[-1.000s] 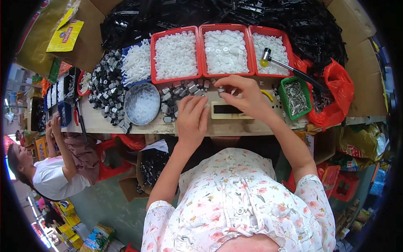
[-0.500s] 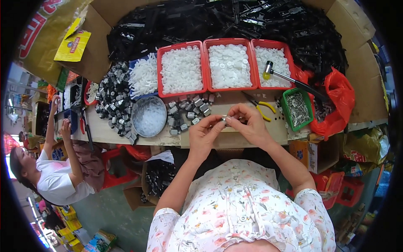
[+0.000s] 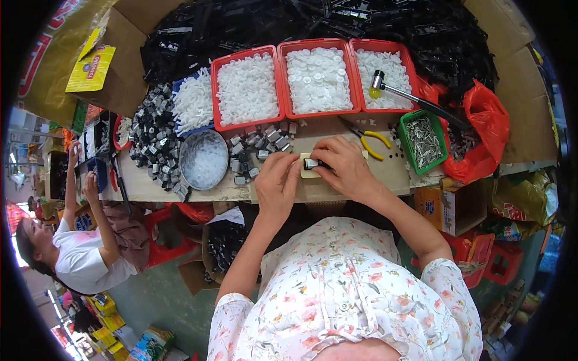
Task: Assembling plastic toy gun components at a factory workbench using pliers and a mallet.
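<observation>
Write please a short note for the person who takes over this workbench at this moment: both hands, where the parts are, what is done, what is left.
Left hand: fingertips on the bench beside the small black-and-metal part.
Right hand: over that part, pressing it onto the pale fixture block.
Parts: loose black-and-metal pieces left of the hands; round metal bowl; three red trays of white pieces behind; yellow-handled pliers and hammer to the right.
Done: one part sits on the block.
Left: many loose pieces lie on the bench.
</observation>
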Action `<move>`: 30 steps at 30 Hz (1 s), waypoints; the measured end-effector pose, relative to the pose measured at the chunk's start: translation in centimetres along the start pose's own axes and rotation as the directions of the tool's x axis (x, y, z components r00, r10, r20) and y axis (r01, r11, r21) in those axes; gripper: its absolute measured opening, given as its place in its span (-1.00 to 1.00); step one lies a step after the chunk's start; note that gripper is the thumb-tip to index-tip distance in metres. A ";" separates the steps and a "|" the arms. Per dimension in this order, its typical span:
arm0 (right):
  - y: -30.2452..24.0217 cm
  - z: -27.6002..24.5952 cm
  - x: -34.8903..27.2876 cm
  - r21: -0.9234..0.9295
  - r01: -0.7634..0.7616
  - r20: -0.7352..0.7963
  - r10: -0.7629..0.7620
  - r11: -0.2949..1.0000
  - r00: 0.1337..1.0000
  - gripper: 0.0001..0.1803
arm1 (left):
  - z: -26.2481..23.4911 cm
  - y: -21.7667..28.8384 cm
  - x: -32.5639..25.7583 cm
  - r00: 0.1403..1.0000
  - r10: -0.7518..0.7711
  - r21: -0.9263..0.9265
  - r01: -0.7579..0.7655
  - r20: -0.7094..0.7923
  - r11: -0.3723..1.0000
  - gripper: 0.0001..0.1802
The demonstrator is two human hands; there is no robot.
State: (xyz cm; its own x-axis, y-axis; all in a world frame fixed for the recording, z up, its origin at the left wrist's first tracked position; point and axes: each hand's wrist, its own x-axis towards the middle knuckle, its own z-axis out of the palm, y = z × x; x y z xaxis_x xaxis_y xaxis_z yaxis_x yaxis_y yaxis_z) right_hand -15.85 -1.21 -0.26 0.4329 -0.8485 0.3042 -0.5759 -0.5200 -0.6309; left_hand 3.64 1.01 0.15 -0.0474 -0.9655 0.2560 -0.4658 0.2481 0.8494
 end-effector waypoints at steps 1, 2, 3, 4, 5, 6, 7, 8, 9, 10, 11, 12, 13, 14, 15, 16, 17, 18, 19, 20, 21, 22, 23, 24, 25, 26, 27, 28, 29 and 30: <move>-0.1 0.0 0.0 -0.001 -0.004 0.006 0.004 1.000 1.000 -0.70 | 0.1 -0.3 -0.2 1.000 -0.006 -0.004 0.006 0.001 1.000 -0.82; -0.1 -0.1 0.0 -0.018 -0.001 0.014 0.001 1.000 1.000 -0.70 | 0.3 -0.5 -0.3 0.994 0.108 0.075 -0.110 0.025 0.991 -0.81; -0.2 -0.1 0.0 -0.035 0.001 0.024 0.000 0.999 1.000 -0.71 | 0.5 -0.8 -0.6 0.975 0.216 0.149 -0.223 0.060 0.963 -0.80; -0.2 -0.1 0.0 -0.035 -0.005 0.031 0.006 0.999 0.999 -0.71 | 0.6 -1.1 -0.7 0.976 0.209 0.144 -0.215 0.061 0.966 -0.80; -0.2 -0.1 0.1 -0.049 0.001 0.043 0.001 0.999 0.999 -0.70 | 0.8 -1.4 -0.8 0.957 0.276 0.165 -0.288 0.094 0.943 -0.77; -0.2 -0.2 0.1 -0.067 0.007 0.051 -0.004 0.998 0.999 -0.70 | 1.1 -1.7 -0.8 0.930 0.344 0.181 -0.363 0.129 0.914 -0.75; -0.2 -0.2 0.2 -0.072 0.012 0.051 -0.008 0.997 0.999 -0.69 | 1.2 -2.2 -1.0 0.911 0.384 0.204 -0.409 0.150 0.890 -0.70; -0.3 -0.1 0.1 -0.075 0.007 0.053 -0.003 0.997 0.999 -0.69 | 1.3 -2.3 -1.2 0.911 0.383 0.198 -0.408 0.151 0.891 -0.70; -0.2 0.0 0.2 -0.062 0.001 0.051 0.002 0.998 0.999 -0.69 | 1.4 -2.3 -1.2 0.889 0.433 0.267 -0.457 0.149 0.848 -0.68; -0.1 0.0 0.2 -0.049 -0.005 0.048 0.007 0.999 0.999 -0.69 | 1.5 -2.4 -1.3 0.863 0.481 0.334 -0.503 0.151 0.797 -0.65; 0.0 0.1 0.1 -0.050 -0.005 0.048 0.007 0.999 0.999 -0.69 | 1.6 -2.6 -1.5 0.863 0.483 0.333 -0.504 0.150 0.797 -0.65; 0.3 0.1 0.1 -0.036 -0.003 0.054 0.005 0.999 0.999 -0.69 | 1.6 -2.8 -1.6 0.844 0.505 0.369 -0.534 0.179 0.761 -0.63; 0.4 0.1 0.1 -0.022 -0.001 0.060 0.002 1.000 0.998 -0.68 | 1.5 -2.9 -1.6 0.824 0.526 0.403 -0.563 0.209 0.722 -0.61; 0.4 -0.1 -0.1 -0.023 0.003 0.054 -0.001 1.000 0.999 -0.68 | 1.4 -2.8 -1.5 0.822 0.530 0.405 -0.566 0.209 0.718 -0.61; 0.4 -0.2 -0.4 -0.023 0.009 0.051 -0.008 1.000 0.999 -0.68 | 1.3 -2.7 -1.4 0.819 0.528 0.407 -0.571 0.224 0.713 -0.61; 0.4 -0.4 -0.7 -0.022 0.015 0.048 -0.014 1.000 0.999 -0.68 | 1.2 -2.5 -1.3 0.816 0.527 0.409 -0.576 0.238 0.707 -0.60; 0.4 -1.1 -1.1 -0.021 0.021 0.042 -0.020 1.000 0.999 -0.68 | 1.2 -2.2 -1.2 0.814 0.530 0.414 -0.579 0.239 0.702 -0.60; 0.2 -2.0 -1.4 -0.024 0.017 -0.019 -0.017 1.000 1.000 -0.70 | 1.0 -1.9 -1.4 0.846 0.480 0.384 -0.533 0.232 0.754 -0.61; 0.2 -3.3 -1.8 -0.028 0.012 -0.082 -0.014 1.000 0.996 -0.72 | 0.8 -1.6 -1.3 0.874 0.431 0.351 -0.486 0.226 0.801 -0.62; 0.4 -4.8 -2.2 -0.046 -0.040 -0.135 0.033 0.998 0.990 -0.75 | 0.3 -1.5 -1.0 0.875 0.431 0.362 -0.484 0.221 0.796 -0.62; 0.8 -6.4 -3.0 -0.064 -0.099 -0.188 0.086 0.993 0.978 -0.77 | -0.2 -1.5 -0.6 0.897 0.374 0.279 -0.431 0.235 0.858 -0.63; 1.3 -8.2 -3.8 -0.121 -0.148 -0.265 0.112 0.981 0.958 -0.79 | -0.9 -1.1 -0.2 0.915 0.316 0.198 -0.368 0.249 0.909 -0.65; 2.3 -9.7 -4.7 -0.175 -0.205 -0.345 0.135 0.963 0.929 -0.81 | -1.6 -0.5 0.8 0.931 0.296 0.193 -0.337 0.214 0.921 -0.68; 3.4 -10.9 -5.7 -0.211 -0.283 -0.383 0.187 0.936 0.905 -0.81 | -2.2 -0.3 2.2 0.929 0.302 0.197 -0.343 0.213 0.919 -0.68; 4.4 -11.8 -6.6 -0.242 -0.359 -0.422 0.236 0.901 0.875 -0.82 | -3.0 -0.3 3.9 0.951 0.273 0.216 -0.301 0.147 0.929 -0.71; 5.2 -12.4 -7.2 -0.240 -0.357 -0.426 0.232 0.903 0.874 -0.82 | -3.7 -0.4 5.7 0.966 0.245 0.233 -0.257 0.080 0.938 -0.73; 6.1 -13.0 -7.9 -0.339 -0.416 -0.420 0.260 0.844 0.870 -0.83 | -4.1 -0.8 8.1 0.950 0.308 0.312 -0.307 0.049 0.899 -0.72; 6.6 -13.0 -8.3 -0.430 -0.463 -0.413 0.288 0.775 0.864 -0.83 | -4.7 -1.3 10.4 0.929 0.369 0.394 -0.347 0.021 0.851 -0.72; 7.0 -12.9 -8.4 -0.428 -0.462 -0.419 0.282 0.777 0.863 -0.83 | -5.3 -2.3 12.5 0.923 0.386 0.436 -0.352 0.013 0.828 -0.70; 7.2 -12.6 -8.6 -0.460 -0.454 -0.412 0.270 0.763 0.870 -0.83 | -5.8 -3.4 13.9 0.916 0.400 0.477 -0.353 0.004 0.805 -0.69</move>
State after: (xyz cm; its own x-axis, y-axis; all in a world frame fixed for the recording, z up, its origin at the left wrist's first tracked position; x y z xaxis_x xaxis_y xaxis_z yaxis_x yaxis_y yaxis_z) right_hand -32.41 1.11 1.57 -0.0643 -0.9192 0.3884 -0.9551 -0.0561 -0.2908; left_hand 9.65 -12.81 3.52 -0.2330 -0.7858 0.5729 -0.7798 0.5030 0.3727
